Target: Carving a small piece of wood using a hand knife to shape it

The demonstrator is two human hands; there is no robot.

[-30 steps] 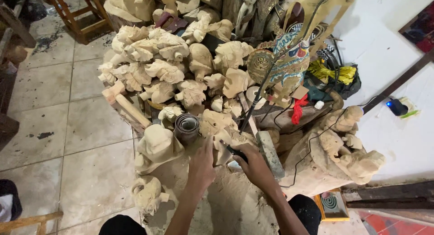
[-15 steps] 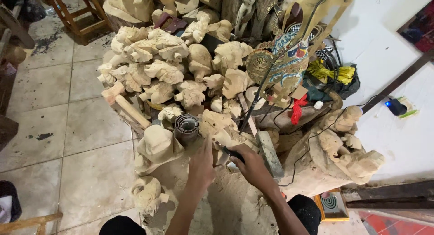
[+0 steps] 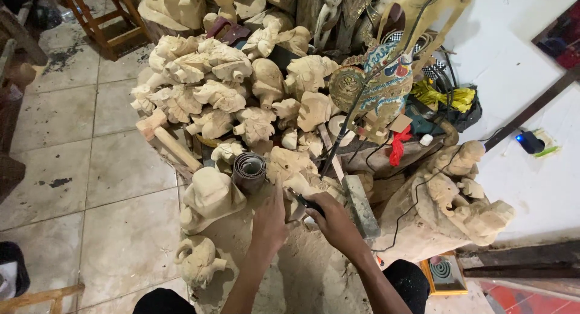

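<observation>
My left hand [image 3: 269,220] rests flat on a pale carved wooden figure [image 3: 290,169] lying on a sawdust-covered surface, pressing on it. Just to its right, my right hand [image 3: 335,220] is closed around a dark-handled tool [image 3: 305,202] whose tip points at the carving. A roll of brown sandpaper [image 3: 249,171] stands upright just left of the carving. A long grey sharpening block [image 3: 361,206] lies beside my right hand.
A heap of unfinished pale wood carvings [image 3: 217,96] fills the middle. A painted flat puppet on a stick [image 3: 380,84] stands right of it. A large carved figure [image 3: 459,199] sits at right, a small one [image 3: 196,259] at lower left. Tiled floor [image 3: 78,169] lies left.
Both hands stay on the carving with only slight shifts; the right hand with the tool has moved a little along the wood.
</observation>
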